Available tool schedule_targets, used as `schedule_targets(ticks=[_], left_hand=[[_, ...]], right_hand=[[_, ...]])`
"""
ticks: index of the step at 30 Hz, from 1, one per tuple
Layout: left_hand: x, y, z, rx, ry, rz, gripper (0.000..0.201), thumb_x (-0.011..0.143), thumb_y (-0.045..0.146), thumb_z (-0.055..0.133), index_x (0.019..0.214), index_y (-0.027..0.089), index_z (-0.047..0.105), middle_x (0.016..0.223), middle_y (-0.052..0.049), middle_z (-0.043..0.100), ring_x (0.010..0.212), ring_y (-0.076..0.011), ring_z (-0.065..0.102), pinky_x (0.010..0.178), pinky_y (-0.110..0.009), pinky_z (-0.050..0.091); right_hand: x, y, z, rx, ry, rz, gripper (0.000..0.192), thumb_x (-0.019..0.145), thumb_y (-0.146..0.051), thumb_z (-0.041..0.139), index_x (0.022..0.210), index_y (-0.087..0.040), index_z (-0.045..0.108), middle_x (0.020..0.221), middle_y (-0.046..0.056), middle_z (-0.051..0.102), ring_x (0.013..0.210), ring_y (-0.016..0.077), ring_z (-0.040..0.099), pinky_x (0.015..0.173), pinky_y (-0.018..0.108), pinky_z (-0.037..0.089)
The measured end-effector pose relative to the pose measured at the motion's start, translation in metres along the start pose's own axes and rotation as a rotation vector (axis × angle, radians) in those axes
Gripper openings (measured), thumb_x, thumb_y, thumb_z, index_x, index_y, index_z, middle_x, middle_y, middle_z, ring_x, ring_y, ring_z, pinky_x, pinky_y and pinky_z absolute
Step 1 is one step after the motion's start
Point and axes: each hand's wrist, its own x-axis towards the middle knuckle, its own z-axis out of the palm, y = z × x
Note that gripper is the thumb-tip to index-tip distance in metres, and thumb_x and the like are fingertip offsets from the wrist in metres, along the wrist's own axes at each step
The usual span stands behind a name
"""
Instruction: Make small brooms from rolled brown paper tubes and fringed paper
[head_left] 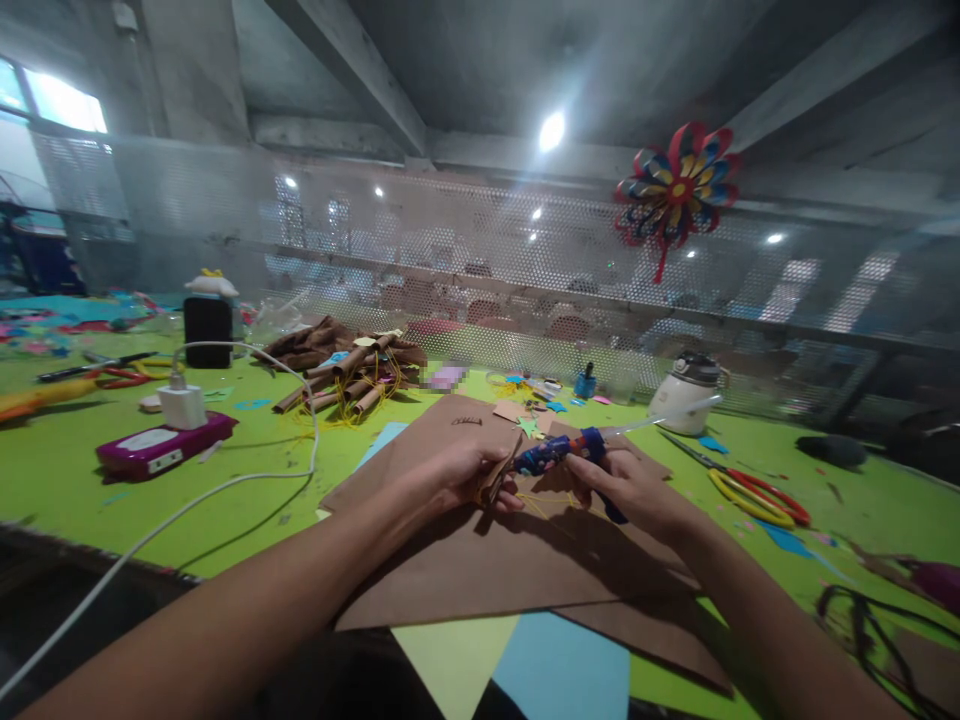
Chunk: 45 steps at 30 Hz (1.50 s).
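Note:
My right hand (pixel 637 485) is closed around a blue hot glue gun (pixel 551 455), and a clear glue stick (pixel 660 415) juts out of its back end. The gun's front end points left, at or very near a small folded piece of brown paper (pixel 495 482) pinched in my left hand (pixel 457 475). Whether the nozzle touches the paper is hidden. Both hands are above large brown paper sheets (pixel 442 575) lying on the green table. Thin yellow string (pixel 551 508) shows under the gun.
Brown paper rolls with yellow strings (pixel 356 380) lie at the back left. A purple power strip (pixel 165 445) carries a white plug and cable (pixel 313 440). Scissors (pixel 757 497) and a white jug (pixel 682 395) stand right. Yellow (pixel 454 655) and blue paper (pixel 566 660) lie in front.

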Motion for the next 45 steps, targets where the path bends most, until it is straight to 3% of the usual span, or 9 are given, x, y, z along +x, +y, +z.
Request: schedule_targets(ticks=[5,17,21,28,36,45], left_hand=[[0.001,-0.002,-0.003,-0.012,-0.065,0.03,0.027,0.078,0.032,0.054,0.081,0.006,0.061,0.066,-0.009,0.059,0.065,-0.0223,0.063,0.072,-0.038,0.045],[-0.005,0.002,0.006,-0.012,-0.003,0.004,0.022,0.077,0.028,0.052,0.075,0.008,0.06,0.062,-0.008,0.058,0.064,-0.0228,0.062,0.07,-0.038,0.044],[-0.004,0.001,0.005,-0.015,-0.045,0.007,0.023,0.078,0.03,0.053,0.076,0.009,0.061,0.061,-0.007,0.058,0.065,-0.0222,0.062,0.07,-0.037,0.044],[-0.005,0.003,0.007,0.033,-0.012,0.017,0.026,0.079,0.029,0.051,0.082,0.005,0.061,0.062,-0.008,0.059,0.064,-0.0222,0.062,0.069,-0.037,0.045],[-0.004,0.002,0.004,0.031,-0.005,0.01,0.025,0.078,0.028,0.05,0.08,0.005,0.06,0.067,-0.01,0.058,0.067,-0.0239,0.063,0.071,-0.039,0.044],[-0.004,0.004,0.008,0.059,0.064,-0.007,0.025,0.077,0.025,0.049,0.082,0.004,0.06,0.067,-0.01,0.059,0.063,-0.024,0.064,0.068,-0.037,0.046]], right_hand=[[0.0,0.001,0.0,0.031,-0.028,0.008,0.053,0.086,-0.061,0.039,0.058,-0.018,0.055,0.062,0.003,0.054,0.063,0.0153,0.05,0.064,0.027,0.043],[-0.002,0.006,0.0,-0.035,0.021,0.042,0.049,0.086,-0.058,0.042,0.056,-0.019,0.046,0.053,-0.003,0.041,0.05,0.0106,0.037,0.049,0.025,0.034],[-0.002,0.006,-0.001,-0.078,0.001,0.042,0.051,0.087,-0.058,0.039,0.056,-0.019,0.045,0.054,-0.003,0.039,0.051,0.0106,0.037,0.05,0.025,0.034],[-0.001,0.01,-0.001,-0.1,0.012,0.078,0.053,0.084,-0.063,0.041,0.057,-0.018,0.048,0.053,-0.002,0.04,0.052,0.0114,0.04,0.049,0.024,0.035],[0.0,0.006,0.0,0.037,-0.035,-0.009,0.055,0.086,-0.06,0.041,0.061,-0.016,0.061,0.07,0.006,0.062,0.072,0.0174,0.056,0.074,0.03,0.044],[0.003,0.013,-0.001,0.081,-0.046,0.0,0.054,0.087,-0.06,0.04,0.065,-0.016,0.061,0.072,0.006,0.064,0.073,0.0176,0.057,0.077,0.031,0.042]])
